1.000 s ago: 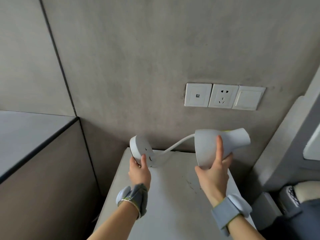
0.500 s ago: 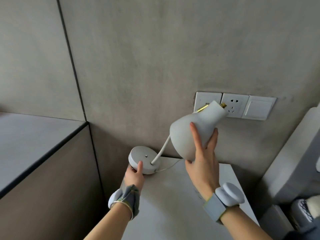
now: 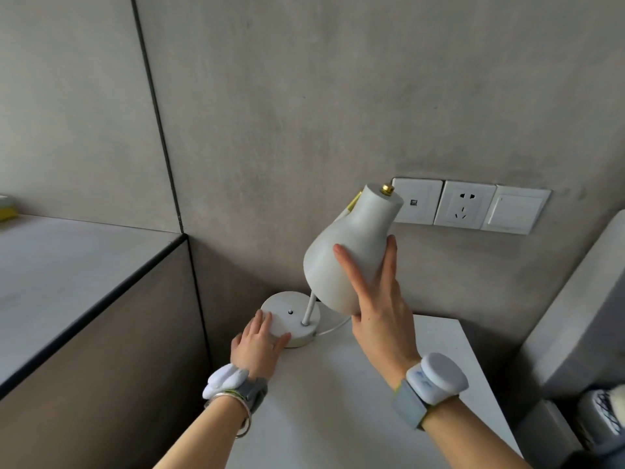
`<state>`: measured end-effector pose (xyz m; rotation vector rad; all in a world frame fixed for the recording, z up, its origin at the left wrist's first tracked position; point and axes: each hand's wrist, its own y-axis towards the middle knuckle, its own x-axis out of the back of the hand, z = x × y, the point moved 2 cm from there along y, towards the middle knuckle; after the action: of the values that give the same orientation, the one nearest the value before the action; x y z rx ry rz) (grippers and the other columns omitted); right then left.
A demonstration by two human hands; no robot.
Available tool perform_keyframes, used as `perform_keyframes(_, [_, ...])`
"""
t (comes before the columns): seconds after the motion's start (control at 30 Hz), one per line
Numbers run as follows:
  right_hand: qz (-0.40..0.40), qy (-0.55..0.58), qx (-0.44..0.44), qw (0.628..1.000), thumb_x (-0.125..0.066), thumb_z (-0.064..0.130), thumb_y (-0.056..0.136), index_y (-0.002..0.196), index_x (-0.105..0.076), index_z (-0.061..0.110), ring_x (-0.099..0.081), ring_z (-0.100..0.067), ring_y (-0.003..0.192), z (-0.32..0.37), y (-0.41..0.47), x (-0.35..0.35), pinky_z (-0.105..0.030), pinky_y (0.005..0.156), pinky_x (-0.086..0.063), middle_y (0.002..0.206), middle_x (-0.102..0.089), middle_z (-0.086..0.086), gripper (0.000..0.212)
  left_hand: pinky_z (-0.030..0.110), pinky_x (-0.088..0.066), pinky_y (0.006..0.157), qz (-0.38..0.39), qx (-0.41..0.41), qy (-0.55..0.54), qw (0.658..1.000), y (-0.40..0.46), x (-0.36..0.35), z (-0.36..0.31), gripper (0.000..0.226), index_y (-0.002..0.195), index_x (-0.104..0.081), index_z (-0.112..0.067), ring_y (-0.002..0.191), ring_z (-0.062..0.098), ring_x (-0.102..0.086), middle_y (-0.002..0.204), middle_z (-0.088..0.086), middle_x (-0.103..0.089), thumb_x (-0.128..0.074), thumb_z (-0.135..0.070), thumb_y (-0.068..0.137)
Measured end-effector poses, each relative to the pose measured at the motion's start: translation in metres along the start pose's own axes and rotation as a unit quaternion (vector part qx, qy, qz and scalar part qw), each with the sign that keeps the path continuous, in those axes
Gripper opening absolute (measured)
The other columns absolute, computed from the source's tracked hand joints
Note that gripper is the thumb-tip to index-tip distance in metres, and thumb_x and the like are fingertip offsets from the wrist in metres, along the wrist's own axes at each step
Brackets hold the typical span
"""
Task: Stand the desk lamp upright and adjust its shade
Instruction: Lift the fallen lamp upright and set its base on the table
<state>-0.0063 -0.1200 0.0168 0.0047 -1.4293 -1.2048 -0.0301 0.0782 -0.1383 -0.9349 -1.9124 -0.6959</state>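
The lamp [image 3: 338, 265] stands on the back left corner of the small white table [image 3: 338, 401], close to the gray wall [image 3: 304, 96]. Its round base [image 3: 297, 311] lies flat on the tabletop, so the standing-up part looks done.

The left hand [image 3: 258, 346] rests on the near edge of the base, fingers spread and pressing down, the thumb against its rim. It is not wrapped around anything. I think it sits there to keep the base from sliding or tipping while the top gets moved (a lamp with a heavy top falls over easily).

The right hand [image 3: 378, 309] holds the shade [image 3: 348, 252] from the near side. The fingers [image 3: 348, 265] lie spread and flat against the shade, one on each side of its wide part, cupping it but not closed tight around it. That hold lets the hand turn the shade a little at a time.

The shade leans, its wide open end down and toward the left, its narrow top up and right with a small gold knob [image 3: 387, 189]. The thin stem [image 3: 310, 308] goes from the base up behind the shade, so the joint is hidden.

A white cord [image 3: 333, 328] runs from the base along the table toward the wall, where a socket [image 3: 465, 204] sits. The cord's end is out of sight.

What is left, I think, is tipping the shade until it points the right way
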Motion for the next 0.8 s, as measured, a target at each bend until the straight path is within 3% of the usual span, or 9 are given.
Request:
perform_keyframes(0.1, [-0.009,0.013,0.011,1.000,-0.062,-0.011,0.065,0.139,-0.022,0.041,-0.055,-0.048,0.107,-0.003,-0.002,0.000,-0.042,0.067,-0.054,0.152,-0.012,-0.030,0.100,0.040,-0.021,0.114,0.018,-0.038,0.057,0.997,0.003,0.006,0.007,0.072,0.146,-0.020,-0.023,0.144,0.018,-0.016,0.157,-0.001,-0.019,-0.042,-0.059,0.087])
perform_keyframes(0.3, [-0.042,0.107,-0.011,0.993,-0.078,0.007,0.064,0.143,0.003,0.038,-0.041,-0.038,0.129,-0.021,-0.011,-0.005,-0.046,0.086,-0.053,0.157,-0.007,-0.016,0.117,0.038,-0.032,0.106,0.001,-0.066,0.072,0.995,0.008,0.007,0.005,0.072,0.141,-0.030,-0.019,0.139,0.020,-0.026,0.150,0.002,-0.031,-0.051,-0.057,0.083])
perform_keyframes(0.43, [-0.065,0.171,-0.029,0.983,-0.082,0.005,0.062,0.141,0.001,0.041,-0.031,-0.034,0.137,-0.033,-0.028,-0.014,-0.050,0.095,-0.050,0.156,-0.015,-0.016,0.120,0.037,-0.036,0.102,-0.022,-0.088,0.076,0.993,0.010,0.006,0.012,0.071,0.137,-0.036,-0.020,0.134,0.020,-0.034,0.143,0.000,-0.038,-0.051,-0.060,0.081])
perform_keyframes(0.47, [-0.071,0.180,-0.032,0.981,-0.083,0.004,0.061,0.141,0.001,0.041,-0.032,-0.034,0.137,-0.035,-0.032,-0.016,-0.046,0.099,-0.047,0.155,-0.018,-0.015,0.122,0.037,-0.037,0.100,-0.030,-0.093,0.076,0.992,0.012,0.008,0.012,0.071,0.136,-0.038,-0.020,0.132,0.020,-0.036,0.140,-0.001,-0.041,-0.052,-0.061,0.080])
perform_keyframes(0.57, [-0.072,0.193,-0.041,0.978,-0.084,0.001,0.058,0.141,0.003,0.043,-0.027,-0.017,0.138,-0.038,-0.045,-0.023,-0.017,0.105,-0.031,0.152,-0.022,-0.013,0.128,0.037,-0.038,0.098,-0.043,-0.108,0.071,0.991,0.013,0.009,0.014,0.069,0.131,-0.044,-0.020,0.128,0.021,-0.040,0.133,-0.001,-0.046,-0.055,-0.062,0.077])
perform_keyframes(0.7, [-0.072,0.248,-0.085,0.962,-0.084,0.003,0.058,0.141,0.004,0.043,-0.024,0.012,0.133,-0.040,-0.060,-0.035,-0.004,0.102,-0.028,0.147,-0.022,0.019,0.128,0.037,-0.038,0.098,-0.045,-0.114,0.072,0.990,0.014,0.008,0.017,0.069,0.131,-0.043,-0.021,0.126,0.021,-0.040,0.132,-0.001,-0.046,-0.053,-0.063,0.077])
perform_keyframes(0.8, [-0.071,0.286,-0.143,0.945,-0.083,0.007,0.061,0.143,-0.004,0.041,-0.027,0.016,0.131,-0.039,-0.072,-0.051,0.005,0.095,-0.027,0.146,-0.023,0.030,0.119,0.037,-0.038,0.097,-0.045,-0.122,0.070,0.989,0.016,0.008,0.018,0.069,0.129,-0.045,-0.021,0.124,0.022,-0.042,0.129,-0.001,-0.047,-0.053,-0.064,0.076])
